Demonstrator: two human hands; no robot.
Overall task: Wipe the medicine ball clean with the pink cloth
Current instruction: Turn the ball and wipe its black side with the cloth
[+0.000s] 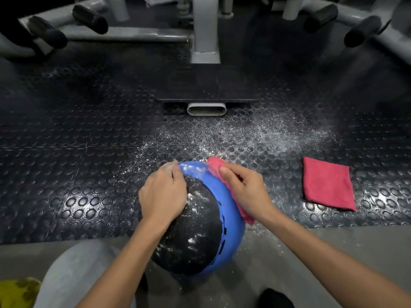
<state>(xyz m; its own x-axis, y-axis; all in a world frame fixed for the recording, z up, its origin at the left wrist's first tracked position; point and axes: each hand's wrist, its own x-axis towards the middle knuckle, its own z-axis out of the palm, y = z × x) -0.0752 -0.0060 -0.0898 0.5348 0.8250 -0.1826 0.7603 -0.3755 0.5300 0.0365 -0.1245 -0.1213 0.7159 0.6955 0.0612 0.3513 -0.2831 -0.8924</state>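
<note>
- The medicine ball (195, 230) is seen on the floor between the person's knees, close in front of the body, with a black panel turned up and a blue band curving round its right side.
- The ball is steadied by the left hand (163, 194), which is laid over the upper left of the ball; its fingers are bent down over the crown, gripping the surface.
- The pink cloth (214, 166) is pressed against the blue band by the right hand (244, 190); the fingers are curled onto the cloth with the thumb stretched along it, and the cloth's ends can be seen above and below the hand.
- The wiping is judged to be under way but far from finished. A white powder patch (191, 168) is visible on the top of the blue band between the two hands, and white specks (191, 241) are scattered across the black panel.
- The lower right stretch of the blue band looks free of powder; the underside and far side are hidden, so their state cannot be told.
- The top of the band, the black panel and probably the hidden faces are left to be done.
- A spare cloth (328, 185) is seen lying folded on the studded floor mat (77, 152), well to the right of the ball, and spilled powder (255, 134) is spread over the mat beyond the ball.
</note>
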